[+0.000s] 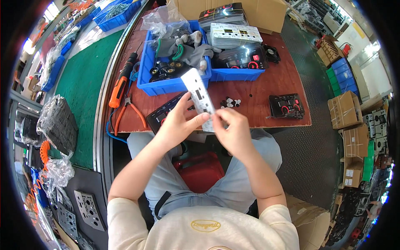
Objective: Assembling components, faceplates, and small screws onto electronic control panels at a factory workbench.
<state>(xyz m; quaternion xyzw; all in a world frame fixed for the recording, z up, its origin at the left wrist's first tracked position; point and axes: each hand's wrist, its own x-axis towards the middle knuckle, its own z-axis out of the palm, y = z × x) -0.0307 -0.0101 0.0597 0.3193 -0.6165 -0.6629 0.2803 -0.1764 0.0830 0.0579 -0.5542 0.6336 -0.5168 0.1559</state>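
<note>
The red-brown surface (287, 79) carries a left blue bin (166, 88) and a right blue bin (237, 76) side by side toward its far edge. Near the surface's near edge are the person's hands: the left hand (177, 124) and, beside it, the right hand (234, 130).

Held up between them is a narrow white panel (200, 96), above the surface and in front of the left bin. The left fingers are clamped on it, the thumb lying across its face toward the lower end and the other fingers at its left long edge. The right fingers are bunched at its right long edge, also low down; whether they pinch it or merely touch it, I cannot tell.

The panel's long axis slants: its upper end points to the far edge, leaning toward the surface's left edge, and its lower end points to the near edge. Dark openings run along that length.

A black panel (157, 116) lies partly under the left hand by the near edge. Small black and white pieces (231, 102) are scattered beyond the right hand.
</note>
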